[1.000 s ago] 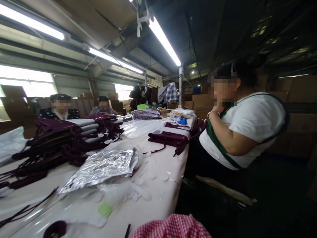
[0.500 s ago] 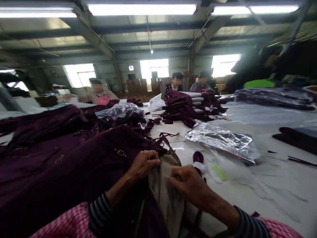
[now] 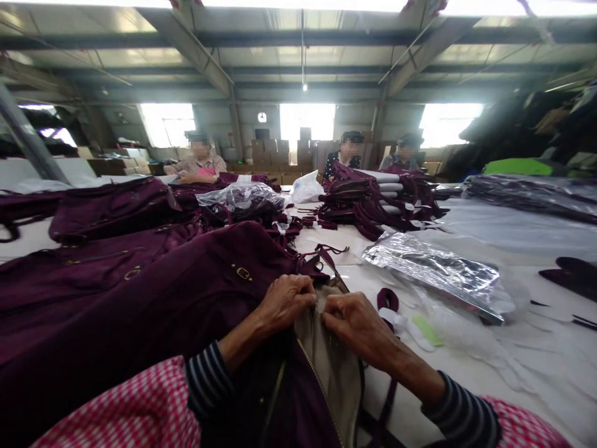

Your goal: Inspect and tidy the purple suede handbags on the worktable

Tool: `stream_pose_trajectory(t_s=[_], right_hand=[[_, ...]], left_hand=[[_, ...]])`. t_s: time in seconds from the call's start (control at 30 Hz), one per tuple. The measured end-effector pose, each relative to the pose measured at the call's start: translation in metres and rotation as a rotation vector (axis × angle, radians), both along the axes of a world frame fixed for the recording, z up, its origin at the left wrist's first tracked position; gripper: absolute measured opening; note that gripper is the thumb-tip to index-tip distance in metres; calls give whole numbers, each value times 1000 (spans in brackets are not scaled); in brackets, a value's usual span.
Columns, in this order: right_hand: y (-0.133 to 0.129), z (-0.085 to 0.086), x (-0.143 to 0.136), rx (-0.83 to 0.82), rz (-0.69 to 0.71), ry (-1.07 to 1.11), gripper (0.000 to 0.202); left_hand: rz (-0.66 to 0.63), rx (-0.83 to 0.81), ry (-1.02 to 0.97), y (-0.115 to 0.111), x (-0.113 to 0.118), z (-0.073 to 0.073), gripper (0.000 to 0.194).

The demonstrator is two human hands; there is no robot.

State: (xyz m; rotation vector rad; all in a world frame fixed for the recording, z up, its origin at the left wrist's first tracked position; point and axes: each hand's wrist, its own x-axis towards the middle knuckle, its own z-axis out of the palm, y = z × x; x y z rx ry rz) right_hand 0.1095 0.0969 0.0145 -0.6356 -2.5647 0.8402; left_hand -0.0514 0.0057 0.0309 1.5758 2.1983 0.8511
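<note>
A dark purple bag (image 3: 196, 292) lies across the table in front of me, its zipper (image 3: 317, 373) open and its beige lining (image 3: 345, 379) showing. At the upper end of the opening, my left hand (image 3: 286, 302) is closed in a pinch on the bag's edge. Just to its right, my right hand (image 3: 357, 320) pinches the beige lining, the fingertips of both hands almost meeting. Whatever lies right between the fingertips is too small to make out. A brass buckle (image 3: 242, 272) sits on the bag's purple side, left of my hands.
More purple bags (image 3: 112, 208) lie at left. Behind stand a stack of purple bags (image 3: 373, 196) and plastic-wrapped goods (image 3: 242, 196). To the right are a silvery plastic packet (image 3: 433, 267), a rolled purple strap (image 3: 387, 302) and a green tag (image 3: 428, 330). Several co-workers (image 3: 200, 165) sit across the table.
My right hand has moved up and in along the opening, closer to my left hand. The left hand keeps its place on the bag's edge. The view has tilted and shifted slightly.
</note>
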Motion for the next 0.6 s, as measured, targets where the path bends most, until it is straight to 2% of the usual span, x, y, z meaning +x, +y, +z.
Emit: stream_pose_trajectory(t_s=[0.6], right_hand=[[2, -5, 1, -25, 8, 67, 21]], left_hand=[[-41, -1, 61, 2, -1, 0, 21]])
